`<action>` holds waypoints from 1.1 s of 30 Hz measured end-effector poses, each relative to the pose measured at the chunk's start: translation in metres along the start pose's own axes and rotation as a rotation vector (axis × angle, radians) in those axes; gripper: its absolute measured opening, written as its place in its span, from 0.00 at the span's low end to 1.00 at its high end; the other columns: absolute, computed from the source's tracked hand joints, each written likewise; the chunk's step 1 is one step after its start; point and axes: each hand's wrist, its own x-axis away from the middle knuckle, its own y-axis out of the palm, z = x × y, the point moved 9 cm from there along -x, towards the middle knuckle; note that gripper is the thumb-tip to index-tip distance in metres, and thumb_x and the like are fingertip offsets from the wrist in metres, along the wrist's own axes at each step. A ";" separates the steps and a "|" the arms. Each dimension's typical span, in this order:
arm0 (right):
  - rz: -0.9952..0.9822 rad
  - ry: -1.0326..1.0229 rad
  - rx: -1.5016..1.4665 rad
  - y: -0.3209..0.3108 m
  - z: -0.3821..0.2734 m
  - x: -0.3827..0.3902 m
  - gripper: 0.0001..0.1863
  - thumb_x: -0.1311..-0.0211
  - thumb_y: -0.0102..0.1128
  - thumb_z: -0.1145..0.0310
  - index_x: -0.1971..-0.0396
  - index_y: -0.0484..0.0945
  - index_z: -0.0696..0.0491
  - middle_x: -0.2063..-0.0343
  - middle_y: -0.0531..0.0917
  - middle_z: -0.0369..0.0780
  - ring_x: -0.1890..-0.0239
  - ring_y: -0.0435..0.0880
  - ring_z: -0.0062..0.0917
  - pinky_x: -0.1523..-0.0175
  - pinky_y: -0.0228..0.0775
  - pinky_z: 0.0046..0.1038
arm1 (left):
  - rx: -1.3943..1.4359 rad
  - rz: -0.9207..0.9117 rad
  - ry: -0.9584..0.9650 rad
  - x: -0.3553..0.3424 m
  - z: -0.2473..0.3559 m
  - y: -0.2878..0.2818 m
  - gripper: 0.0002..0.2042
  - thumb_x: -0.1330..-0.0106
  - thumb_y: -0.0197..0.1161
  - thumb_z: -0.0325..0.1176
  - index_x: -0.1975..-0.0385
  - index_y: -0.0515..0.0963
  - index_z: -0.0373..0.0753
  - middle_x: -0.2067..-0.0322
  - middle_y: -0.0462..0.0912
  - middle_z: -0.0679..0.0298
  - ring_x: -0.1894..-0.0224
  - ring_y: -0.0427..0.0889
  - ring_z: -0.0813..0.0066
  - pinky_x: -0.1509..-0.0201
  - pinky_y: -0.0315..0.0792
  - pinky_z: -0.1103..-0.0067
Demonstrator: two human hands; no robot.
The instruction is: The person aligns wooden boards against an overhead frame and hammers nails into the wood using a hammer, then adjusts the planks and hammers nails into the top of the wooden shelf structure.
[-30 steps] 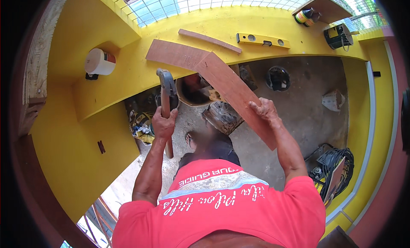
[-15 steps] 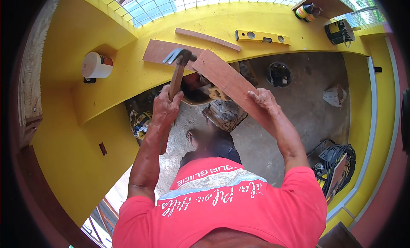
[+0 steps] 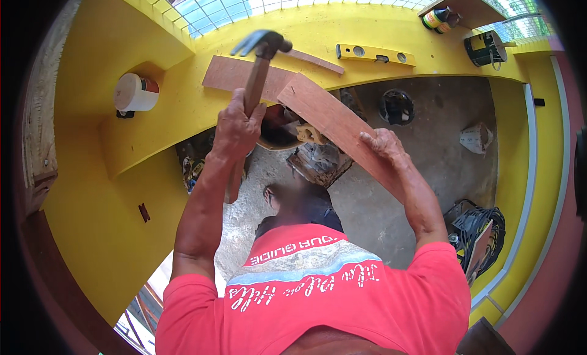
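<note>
My left hand (image 3: 237,125) is wrapped round the wooden handle of a claw hammer (image 3: 263,44), whose head is raised at the far side with its claw pointing left. My right hand (image 3: 386,146) grips the near right part of a reddish-brown wooden plank (image 3: 330,119), thumb on top. The plank slants from far left to near right. A thin nail (image 3: 293,91) stands up at its far end. That end overlaps a second wooden board (image 3: 229,73) lying on the yellow ledge. A narrow wooden strip (image 3: 318,61) lies behind it, partly hidden by the hammer head.
The yellow ledge (image 3: 177,122) holds a yellow spirit level (image 3: 375,55), a white bucket (image 3: 136,92), dark bottles (image 3: 435,18) and a dark pail (image 3: 485,48). Wire mesh (image 3: 244,6) rises behind. On the floor are a round container (image 3: 396,107), a white bucket (image 3: 476,138) and coiled cables (image 3: 480,232).
My left hand has lifted the hammer up and away from the plank's nailed end. The plank and my right hand have hardly moved.
</note>
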 end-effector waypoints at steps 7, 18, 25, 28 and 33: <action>0.038 0.016 0.077 -0.014 -0.012 0.000 0.39 0.48 0.54 0.29 0.58 0.84 0.53 0.58 0.84 0.51 0.51 0.82 0.47 0.46 0.71 0.44 | -0.243 -0.205 -0.094 -0.004 -0.073 0.055 0.17 0.33 0.58 0.40 0.54 0.68 0.33 0.66 0.79 0.44 0.60 0.81 0.47 0.56 0.73 0.63; 0.065 0.060 0.137 -0.041 -0.022 0.010 0.38 0.44 0.54 0.32 0.61 0.84 0.57 0.65 0.85 0.51 0.57 0.84 0.43 0.52 0.72 0.40 | 0.075 0.250 0.132 0.005 -0.042 0.009 0.16 0.34 0.60 0.38 0.56 0.65 0.34 0.74 0.80 0.39 0.67 0.81 0.36 0.67 0.73 0.55; 0.056 0.107 0.176 -0.068 -0.035 0.023 0.37 0.42 0.54 0.33 0.59 0.84 0.56 0.62 0.85 0.50 0.55 0.84 0.41 0.50 0.72 0.39 | -0.045 -0.069 0.007 -0.006 -0.010 0.006 0.16 0.36 0.60 0.35 0.55 0.65 0.34 0.71 0.80 0.37 0.61 0.79 0.33 0.59 0.73 0.54; 0.056 0.115 0.206 -0.069 -0.046 0.034 0.37 0.42 0.54 0.33 0.59 0.84 0.57 0.61 0.85 0.50 0.55 0.84 0.41 0.50 0.72 0.39 | 0.195 0.280 0.123 0.011 0.017 -0.042 0.13 0.36 0.60 0.30 0.58 0.64 0.36 0.73 0.80 0.42 0.65 0.80 0.37 0.65 0.74 0.57; 0.050 0.105 0.252 -0.087 -0.075 0.048 0.37 0.42 0.54 0.34 0.64 0.84 0.58 0.65 0.85 0.50 0.60 0.84 0.41 0.54 0.72 0.40 | 0.233 0.214 0.051 0.012 -0.016 -0.032 0.13 0.36 0.60 0.32 0.56 0.66 0.36 0.72 0.81 0.43 0.65 0.81 0.39 0.63 0.74 0.58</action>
